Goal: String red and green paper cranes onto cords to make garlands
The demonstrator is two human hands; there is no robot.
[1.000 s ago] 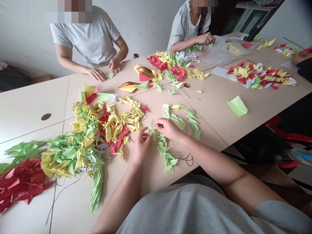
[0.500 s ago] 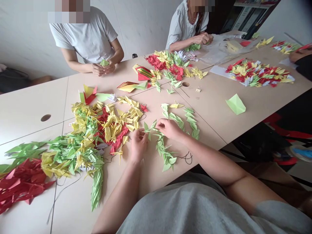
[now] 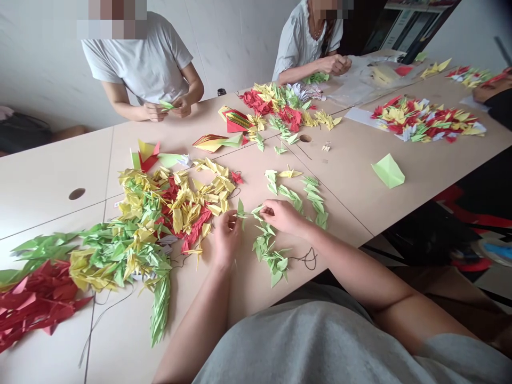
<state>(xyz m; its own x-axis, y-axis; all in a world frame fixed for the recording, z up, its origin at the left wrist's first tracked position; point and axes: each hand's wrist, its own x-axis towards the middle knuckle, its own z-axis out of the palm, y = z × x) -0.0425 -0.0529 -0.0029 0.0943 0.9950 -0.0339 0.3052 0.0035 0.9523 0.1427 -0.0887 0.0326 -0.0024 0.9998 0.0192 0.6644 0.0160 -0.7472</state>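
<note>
My left hand [image 3: 226, 234] is closed in a pinch at a green paper crane [image 3: 240, 209], which stands up past the fingertips. Facing it, my right hand [image 3: 283, 216] pinches another green paper crane [image 3: 257, 212] at the end of a string of green cranes [image 3: 269, 248]. That string hangs down to the tabletop, with a loop of dark cord [image 3: 310, 260] beside it. Any thread between my hands is too fine to make out. Beyond my right hand lie more green cranes [image 3: 314, 197] in a curved row and one yellow crane [image 3: 289, 173].
A big heap of yellow, green and red cranes [image 3: 140, 229] spreads left of my left hand. Across the table [image 3: 340, 160], one person [image 3: 138, 64] handles green paper and another [image 3: 308, 48] works farther right. A creased green sheet [image 3: 389, 171] lies at right.
My right hand has shifted slightly right, away from my left hand, with its crane. The person across has turned the green paper flatter.
</note>
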